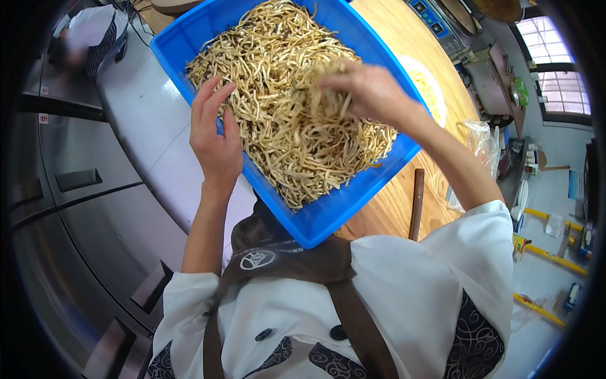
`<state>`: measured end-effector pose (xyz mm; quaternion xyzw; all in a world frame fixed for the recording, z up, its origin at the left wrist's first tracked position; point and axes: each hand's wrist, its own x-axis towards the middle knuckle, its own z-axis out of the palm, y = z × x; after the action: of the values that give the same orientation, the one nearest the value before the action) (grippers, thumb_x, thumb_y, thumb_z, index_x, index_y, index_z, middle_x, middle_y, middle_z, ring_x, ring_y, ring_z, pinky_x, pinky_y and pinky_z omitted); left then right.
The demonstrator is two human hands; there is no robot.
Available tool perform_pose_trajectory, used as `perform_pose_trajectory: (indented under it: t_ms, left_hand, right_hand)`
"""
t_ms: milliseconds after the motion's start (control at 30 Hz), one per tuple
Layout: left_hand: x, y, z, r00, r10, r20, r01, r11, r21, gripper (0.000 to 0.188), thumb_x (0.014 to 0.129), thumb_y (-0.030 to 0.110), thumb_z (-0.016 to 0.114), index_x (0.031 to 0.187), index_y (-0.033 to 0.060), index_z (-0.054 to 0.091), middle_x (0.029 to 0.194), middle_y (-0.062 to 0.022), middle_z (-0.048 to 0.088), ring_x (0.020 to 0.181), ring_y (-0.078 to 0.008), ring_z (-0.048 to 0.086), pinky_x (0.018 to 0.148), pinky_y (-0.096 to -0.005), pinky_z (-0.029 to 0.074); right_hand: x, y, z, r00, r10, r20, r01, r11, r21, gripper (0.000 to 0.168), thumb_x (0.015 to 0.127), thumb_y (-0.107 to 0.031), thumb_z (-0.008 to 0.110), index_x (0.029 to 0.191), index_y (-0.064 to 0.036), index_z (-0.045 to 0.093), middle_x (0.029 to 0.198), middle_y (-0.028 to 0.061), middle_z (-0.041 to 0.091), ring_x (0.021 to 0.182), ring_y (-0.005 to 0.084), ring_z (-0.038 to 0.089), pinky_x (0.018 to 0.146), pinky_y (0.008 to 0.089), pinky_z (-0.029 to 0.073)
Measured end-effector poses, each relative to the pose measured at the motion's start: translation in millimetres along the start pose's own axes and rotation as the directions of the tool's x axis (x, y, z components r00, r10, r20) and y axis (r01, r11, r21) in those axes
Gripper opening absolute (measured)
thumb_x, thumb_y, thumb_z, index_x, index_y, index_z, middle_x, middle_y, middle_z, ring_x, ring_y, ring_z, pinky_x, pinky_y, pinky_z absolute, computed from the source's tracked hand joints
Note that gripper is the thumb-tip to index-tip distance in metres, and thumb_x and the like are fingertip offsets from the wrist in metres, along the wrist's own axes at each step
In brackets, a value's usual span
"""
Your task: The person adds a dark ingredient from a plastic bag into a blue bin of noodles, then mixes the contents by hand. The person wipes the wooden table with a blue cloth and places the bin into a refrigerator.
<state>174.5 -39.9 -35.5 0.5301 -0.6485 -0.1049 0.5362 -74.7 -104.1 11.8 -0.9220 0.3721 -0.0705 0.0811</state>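
A large blue plastic tub holds a heap of pale brown, stringy shredded food, with darker bits mixed in. My right hand is over the right part of the heap, its fingers bent and blurred, with a loose clump of the strands at and below the fingertips. Against the tub's left rim is my left hand, fingers apart and curved over the edge near the strands; no strands show in it.
The tub rests on a wooden table. Right of it are a brown stick, a white plate of yellow bits and a clear plastic bag. Steel cabinets stand at left. Another person is at upper left.
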Motion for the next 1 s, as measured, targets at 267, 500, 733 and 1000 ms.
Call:
perform_pose_trajectory:
  t_ms: [267,500,733,1000]
  left_hand:
    - [-2,1,-2,0.998,-0.06,0.013,0.06,0.998,-0.01,0.036,0.076,-0.011,0.046,0.105,0.0057,0.06,0.118,-0.0129,0.053,0.113,-0.0262,0.049,0.093,-0.0338,0.039]
    - [0,3,1,1.0,0.011,0.0,-0.011,1.0,-0.004,0.035,0.074,-0.013,0.045,0.101,0.0038,0.06,0.117,-0.0139,0.052,0.109,-0.026,0.052,0.089,-0.0333,0.043]
    - [0,2,3,1.0,0.005,-0.02,-0.005,1.0,-0.029,0.033,0.074,-0.015,0.044,0.094,0.003,0.062,0.115,-0.0139,0.053,0.106,-0.0264,0.054,0.087,-0.0332,0.045]
    - [-3,-2,1,1.0,0.003,-0.011,-0.003,0.998,-0.064,0.035,0.075,-0.014,0.039,0.097,0.0025,0.062,0.12,-0.0137,0.05,0.111,-0.0257,0.052,0.093,-0.0337,0.04]
  right_hand:
    - [37,-5,-52,0.982,0.124,-0.143,-0.1,0.981,0.167,0.052,0.074,-0.022,0.068,0.121,-0.013,0.05,0.105,0.0128,0.061,0.091,0.0312,0.059,0.078,0.0404,0.046]
    - [-16,44,-5,0.916,0.39,0.093,-0.401,0.894,0.202,0.058,0.083,-0.037,0.059,0.13,-0.009,0.041,0.126,0.0168,0.048,0.116,0.0319,0.046,0.097,0.0376,0.038]
    - [42,2,66,0.712,0.534,0.457,-0.664,0.723,0.19,0.067,0.083,-0.061,0.04,0.133,-0.017,0.037,0.135,0.0305,0.025,0.121,0.0433,0.034,0.094,0.0512,0.038]
    - [-51,-73,30,0.913,-0.047,0.405,0.023,0.998,0.064,0.045,0.066,-0.002,0.061,0.105,-0.024,0.064,0.135,0.0058,0.036,0.125,0.0382,0.028,0.084,0.0509,0.046]
